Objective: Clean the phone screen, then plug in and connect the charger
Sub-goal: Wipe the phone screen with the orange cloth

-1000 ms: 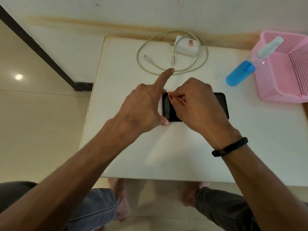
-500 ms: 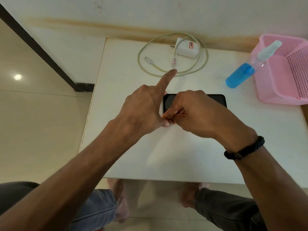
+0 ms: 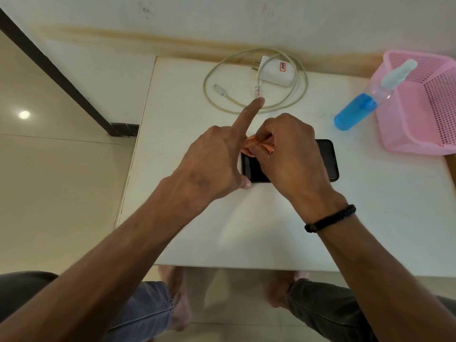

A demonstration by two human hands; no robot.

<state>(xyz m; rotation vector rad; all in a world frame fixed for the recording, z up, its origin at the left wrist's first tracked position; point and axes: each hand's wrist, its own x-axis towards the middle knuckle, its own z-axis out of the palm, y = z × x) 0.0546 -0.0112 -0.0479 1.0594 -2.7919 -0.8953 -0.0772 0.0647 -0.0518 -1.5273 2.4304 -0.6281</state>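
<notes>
The phone (image 3: 328, 160) is lying flat mid-desk (image 3: 246, 230). The right hand (image 3: 291, 159) is pinching an orange cloth (image 3: 256, 145) over it; the left hand (image 3: 212, 166) is steadying its end, forefinger extended. Beyond the phone, the white charger (image 3: 277, 71) is showing an unreadable orange label. Cream wall, tiled floor.

Pink basket (image 3: 419, 114) at table (image 3: 246, 230) edge, near wall (image 3: 222, 18).
</notes>
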